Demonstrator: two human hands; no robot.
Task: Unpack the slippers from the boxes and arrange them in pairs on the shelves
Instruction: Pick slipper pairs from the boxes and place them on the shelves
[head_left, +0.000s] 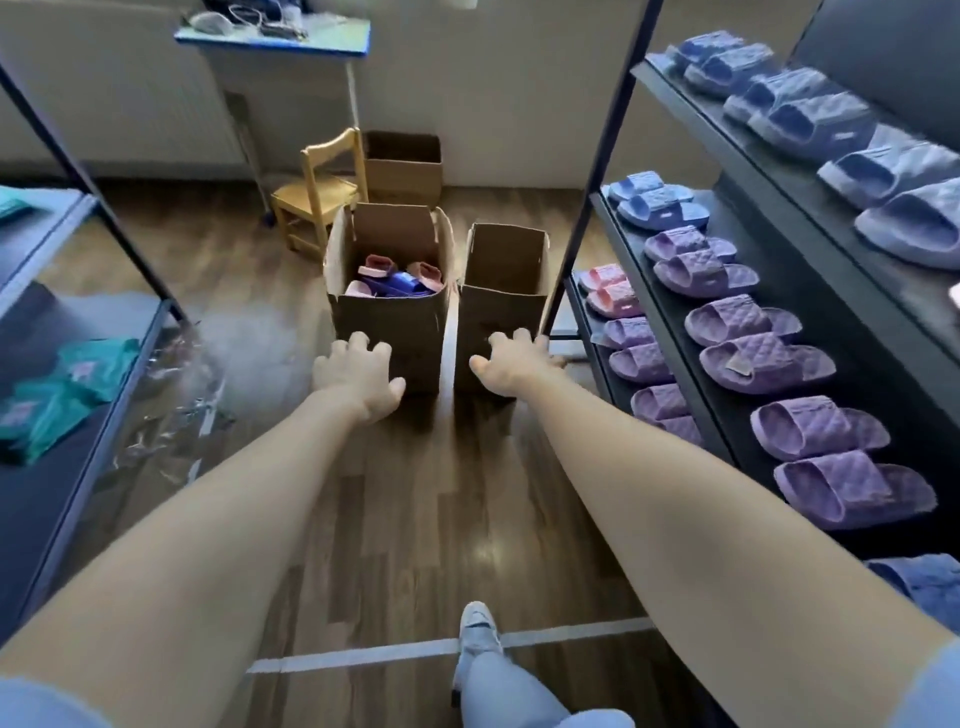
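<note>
Both your hands are out in front of you and empty. Your left hand (358, 376) has its fingers spread and loosely bent, in front of the near left corner of the left cardboard box (389, 322). Your right hand (511, 358) is spread the same way before the right cardboard box (501, 306). Whether either palm touches cardboard I cannot tell.

The slippers to unpack (395, 283) lie jumbled in the left box, pink and deep blue ones mixed together, below its rim. The right box shows only bare inner walls from here. Its bottom is hidden, so don't count it as empty.

These look like moulded foam slides like the purple pairs (763, 358) already set on the black shelf rack (821, 306) to your right. Expect them to be light and springy, not fragile, and slightly grippy rather than slick. Hook your fingers under the strap band or pinch the thick sole edge; either should hold well. You can likely lift one in each hand, but match colours first. If you drag the box closer, take it low by the walls — the flaps look soft and would fold.
</note>
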